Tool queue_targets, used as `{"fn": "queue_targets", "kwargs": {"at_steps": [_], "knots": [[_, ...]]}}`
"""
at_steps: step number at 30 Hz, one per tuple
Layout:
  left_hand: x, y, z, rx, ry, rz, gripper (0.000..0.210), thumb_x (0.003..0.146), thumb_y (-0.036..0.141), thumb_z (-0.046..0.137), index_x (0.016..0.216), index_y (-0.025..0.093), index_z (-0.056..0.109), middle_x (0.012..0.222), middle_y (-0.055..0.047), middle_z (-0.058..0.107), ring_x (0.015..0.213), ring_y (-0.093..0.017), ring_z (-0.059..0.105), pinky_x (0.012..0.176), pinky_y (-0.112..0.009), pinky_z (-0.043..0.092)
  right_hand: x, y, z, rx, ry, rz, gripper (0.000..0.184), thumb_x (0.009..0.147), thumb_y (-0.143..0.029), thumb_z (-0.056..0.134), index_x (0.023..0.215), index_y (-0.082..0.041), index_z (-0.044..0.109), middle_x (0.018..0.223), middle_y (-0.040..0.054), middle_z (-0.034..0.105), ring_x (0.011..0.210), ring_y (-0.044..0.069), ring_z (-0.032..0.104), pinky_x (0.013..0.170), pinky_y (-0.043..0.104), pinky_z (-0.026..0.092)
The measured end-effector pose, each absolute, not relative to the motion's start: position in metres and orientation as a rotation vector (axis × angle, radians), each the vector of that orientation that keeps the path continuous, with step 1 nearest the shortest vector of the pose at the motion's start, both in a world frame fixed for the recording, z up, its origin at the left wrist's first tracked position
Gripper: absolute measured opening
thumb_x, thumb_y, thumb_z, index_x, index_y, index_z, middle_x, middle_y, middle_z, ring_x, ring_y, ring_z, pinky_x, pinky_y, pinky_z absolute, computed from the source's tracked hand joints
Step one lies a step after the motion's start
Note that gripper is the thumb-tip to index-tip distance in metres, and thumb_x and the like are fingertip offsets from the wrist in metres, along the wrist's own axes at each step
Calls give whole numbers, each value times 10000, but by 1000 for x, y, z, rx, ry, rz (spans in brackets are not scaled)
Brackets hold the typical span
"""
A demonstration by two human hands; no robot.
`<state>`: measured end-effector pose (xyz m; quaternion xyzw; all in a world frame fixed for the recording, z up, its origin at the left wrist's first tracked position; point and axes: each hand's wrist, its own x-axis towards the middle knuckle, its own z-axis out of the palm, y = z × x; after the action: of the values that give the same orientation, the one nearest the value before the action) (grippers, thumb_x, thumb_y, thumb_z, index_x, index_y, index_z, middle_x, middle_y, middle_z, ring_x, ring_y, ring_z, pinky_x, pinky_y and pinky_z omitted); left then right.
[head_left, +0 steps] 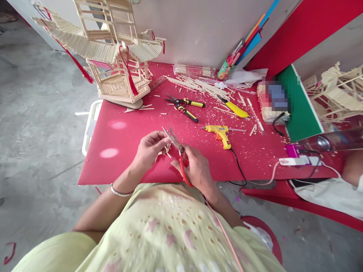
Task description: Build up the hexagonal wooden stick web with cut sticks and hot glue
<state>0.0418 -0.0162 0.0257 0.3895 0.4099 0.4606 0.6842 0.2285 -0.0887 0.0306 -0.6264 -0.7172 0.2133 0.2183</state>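
Red-handled scissors (185, 168) are in my right hand (197, 166), their blades apart and pointing up and left. My left hand (150, 149) is closed in a pinch beside the blades; what sits between its fingertips is too small to make out. Under the fingers, a few short pieces of wooden stick (168, 154) lie on the red tabletop (124, 166). Beyond my hands rest yellow-and-black pliers (185, 105), with a yellow glue gun (219, 134) to the right of the scissors.
A stick-built pagoda model (121, 83) with red tassels stands back left. Loose sticks (198, 85), a yellow utility knife (236, 109) and a pen cup (225, 70) lie behind. At right are a power strip (295, 161), cables and another person's arm (353, 168).
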Motion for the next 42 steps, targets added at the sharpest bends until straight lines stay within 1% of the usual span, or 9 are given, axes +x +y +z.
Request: {"fn": "queue_targets", "kwargs": {"at_steps": [6, 11, 16, 23, 30, 35, 38, 42], "knots": [[42, -16, 25, 848, 920, 1031, 327, 754, 383, 900, 883, 155, 704, 649, 3, 653, 504, -73, 544, 482, -188, 423, 228, -88, 29, -1739, -1985, 584, 599, 982, -552, 610, 1446, -180, 536, 1211, 140, 734, 1062, 286, 699, 868, 370, 530], [42, -16, 22, 869, 893, 1025, 304, 788, 386, 873, 901, 160, 705, 668, 2, 657, 513, -74, 547, 488, -189, 423, 227, -88, 28, -1739, -1987, 573, 580, 986, -555, 599, 1440, -200, 538, 1216, 131, 733, 1091, 295, 697, 893, 379, 532], [41, -16, 19, 967, 920, 1042, 291, 820, 411, 846, 904, 160, 724, 694, -12, 680, 537, -83, 567, 523, -200, 454, 226, -87, 27, -1720, -1994, 558, 557, 987, -548, 601, 1424, -208, 542, 1273, 143, 718, 1128, 308, 689, 909, 393, 535], [42, -18, 22, 1044, 1021, 1026, 317, 809, 449, 845, 870, 157, 738, 686, -26, 690, 557, -97, 578, 546, -213, 469, 223, -87, 26, -1712, -1975, 544, 561, 987, -550, 603, 1422, -201, 543, 1226, 140, 733, 1100, 301, 701, 903, 378, 529], [41, -17, 25, 1146, 1055, 1044, 318, 810, 459, 835, 850, 155, 748, 655, -22, 677, 537, -93, 555, 526, -210, 454, 221, -86, 30, -1738, -1989, 554, 556, 982, -568, 604, 1406, -212, 548, 1221, 137, 732, 1081, 296, 699, 869, 361, 518], [39, -13, 28, 1237, 1077, 1029, 285, 814, 431, 824, 831, 153, 761, 698, -37, 707, 587, -115, 603, 554, -217, 474, 221, -87, 34, -1726, -2010, 596, 593, 969, -583, 617, 1413, -198, 538, 1177, 133, 733, 1061, 294, 694, 853, 353, 507], [39, -10, 32, 1248, 1080, 1036, 254, 807, 401, 819, 797, 155, 756, 675, -31, 695, 570, -116, 596, 546, -221, 464, 220, -83, 37, -1731, -1966, 601, 534, 998, -574, 570, 1383, -205, 563, 1156, 120, 741, 1054, 276, 700, 849, 332, 498], [38, -2, 33, 1232, 1105, 1071, 234, 784, 377, 834, 782, 156, 758, 669, -33, 690, 565, -118, 593, 537, -223, 452, 218, -70, 39, -1749, -1949, 628, 488, 1018, -575, 535, 1346, -218, 599, 1122, 96, 767, 984, 243, 728, 793, 295, 488]]}}
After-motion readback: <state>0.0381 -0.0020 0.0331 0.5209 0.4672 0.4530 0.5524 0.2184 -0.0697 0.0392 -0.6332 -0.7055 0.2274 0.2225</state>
